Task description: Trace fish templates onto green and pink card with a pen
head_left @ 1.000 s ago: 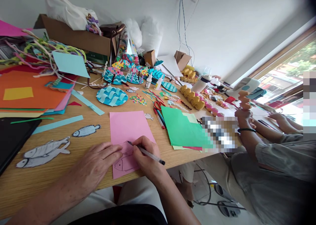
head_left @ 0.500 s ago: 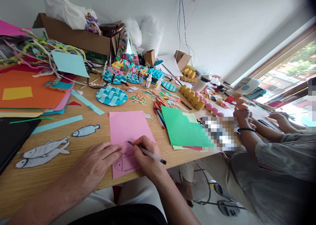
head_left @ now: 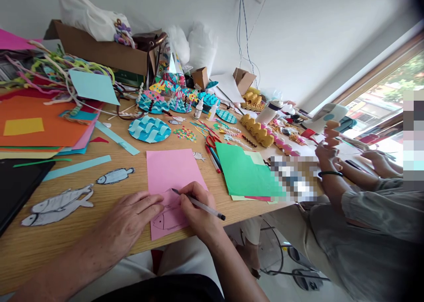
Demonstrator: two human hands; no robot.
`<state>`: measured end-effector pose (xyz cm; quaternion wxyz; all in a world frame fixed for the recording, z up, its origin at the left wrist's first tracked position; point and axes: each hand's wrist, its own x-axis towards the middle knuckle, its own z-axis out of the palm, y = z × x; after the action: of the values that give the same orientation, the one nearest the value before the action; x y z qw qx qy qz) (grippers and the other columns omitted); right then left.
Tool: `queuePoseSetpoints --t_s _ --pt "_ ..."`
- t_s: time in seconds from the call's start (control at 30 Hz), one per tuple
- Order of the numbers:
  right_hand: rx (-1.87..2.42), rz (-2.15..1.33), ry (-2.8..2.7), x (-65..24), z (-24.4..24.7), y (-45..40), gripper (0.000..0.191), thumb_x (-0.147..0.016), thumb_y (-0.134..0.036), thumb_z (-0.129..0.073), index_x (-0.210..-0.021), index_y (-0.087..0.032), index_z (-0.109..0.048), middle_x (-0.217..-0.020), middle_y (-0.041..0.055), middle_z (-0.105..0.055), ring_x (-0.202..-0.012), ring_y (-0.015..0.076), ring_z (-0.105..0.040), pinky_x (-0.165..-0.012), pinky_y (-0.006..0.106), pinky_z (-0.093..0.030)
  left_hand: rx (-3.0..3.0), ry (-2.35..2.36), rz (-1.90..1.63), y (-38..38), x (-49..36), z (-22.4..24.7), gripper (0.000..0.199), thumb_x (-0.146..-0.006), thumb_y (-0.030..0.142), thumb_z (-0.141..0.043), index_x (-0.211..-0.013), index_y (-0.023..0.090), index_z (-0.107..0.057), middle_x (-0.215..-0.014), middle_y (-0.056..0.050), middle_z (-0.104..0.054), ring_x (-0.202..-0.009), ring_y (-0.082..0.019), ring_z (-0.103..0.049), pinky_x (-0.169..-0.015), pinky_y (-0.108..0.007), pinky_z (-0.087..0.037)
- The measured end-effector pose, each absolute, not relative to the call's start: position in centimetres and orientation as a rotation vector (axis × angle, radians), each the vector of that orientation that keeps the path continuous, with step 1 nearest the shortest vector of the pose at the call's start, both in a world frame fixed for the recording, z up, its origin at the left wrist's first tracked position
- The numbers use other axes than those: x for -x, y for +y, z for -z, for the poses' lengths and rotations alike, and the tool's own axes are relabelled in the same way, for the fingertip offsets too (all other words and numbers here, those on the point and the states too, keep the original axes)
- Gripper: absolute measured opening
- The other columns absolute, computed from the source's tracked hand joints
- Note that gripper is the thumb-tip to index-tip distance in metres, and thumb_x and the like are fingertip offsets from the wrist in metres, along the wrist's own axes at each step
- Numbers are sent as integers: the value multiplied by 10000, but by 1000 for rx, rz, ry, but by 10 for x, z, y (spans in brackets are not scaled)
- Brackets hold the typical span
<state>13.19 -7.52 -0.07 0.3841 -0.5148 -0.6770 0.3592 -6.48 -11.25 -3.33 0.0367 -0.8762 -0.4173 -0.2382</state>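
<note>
A pink sheet of paper (head_left: 174,169) lies near the table's front edge, with a fish drawn in dark line on its lower part. My right hand (head_left: 198,207) is closed round a black-capped pen (head_left: 207,208), whose tip touches the sheet above the drawn fish. My left hand (head_left: 134,216) rests on the sheet's left edge, its fingers flat and slightly spread, holding nothing. Cut-out paper fish lie to the left: a small one (head_left: 115,176) and a larger pair (head_left: 58,205).
Green paper (head_left: 247,171) and red-capped markers (head_left: 213,160) lie right of the sheet. Behind are a blue woven disc (head_left: 149,129), red scissors (head_left: 212,139) and glue bottles (head_left: 198,108). Orange paper (head_left: 56,121) is at left. Another person's hands (head_left: 326,154) hold an orange piece at right.
The pen's capped end has shifted slightly right and its tip has barely moved. My left hand has stayed in place. The other person's hand has moved a little right.
</note>
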Motion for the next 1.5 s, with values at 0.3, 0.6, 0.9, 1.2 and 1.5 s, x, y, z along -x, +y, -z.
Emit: queuePoseSetpoints --t_s 0.3,0.6,0.9,1.2,1.5 --pt "1252 -783 -1550 -147 -8 -94 82 -784 -214 -519 -817 -207 -593 -697 -3 -635 -660 141 -593 -620 245 -451 2723 -1430 809 -119 85 0 395 -895 96 -328 -1103 243 -630 -1132 -19 -665 -1053 -168 -599 -918 -269 -495" --pt "1160 -995 -1697 -141 -14 -99 79 -776 -214 -506 -786 -195 -583 -594 -38 -536 -527 103 -471 -496 207 -364 2720 -1424 693 -129 91 23 572 -809 -32 -276 -1155 236 -644 -1120 -29 -665 -1081 -182 -552 -955 -332 -478" --pt "1155 -1012 -1767 -123 -5 -93 101 -728 -170 -482 -757 -195 -576 -638 -26 -591 -557 105 -524 -509 202 -378 2711 -1407 662 -135 83 19 646 -751 -88 -285 -1222 232 -590 -1199 -25 -616 -1114 -173 -522 -974 -322 -452" --pt "1121 -1059 -1722 -125 -1 -89 49 -748 -215 -514 -704 -197 -523 -549 -61 -493 -478 87 -429 -457 193 -323 2696 -1314 649 -134 80 10 591 -768 -85 -292 -1135 239 -624 -1149 -30 -613 -1073 -195 -495 -909 -309 -452" --pt "1135 -903 -1872 -124 1 -91 91 -748 -172 -487 -743 -191 -575 -612 -29 -561 -535 107 -493 -515 212 -366 2658 -1311 607 -133 74 14 584 -716 -89 -311 -1094 222 -627 -1115 -31 -638 -1036 -205 -529 -881 -334 -459"
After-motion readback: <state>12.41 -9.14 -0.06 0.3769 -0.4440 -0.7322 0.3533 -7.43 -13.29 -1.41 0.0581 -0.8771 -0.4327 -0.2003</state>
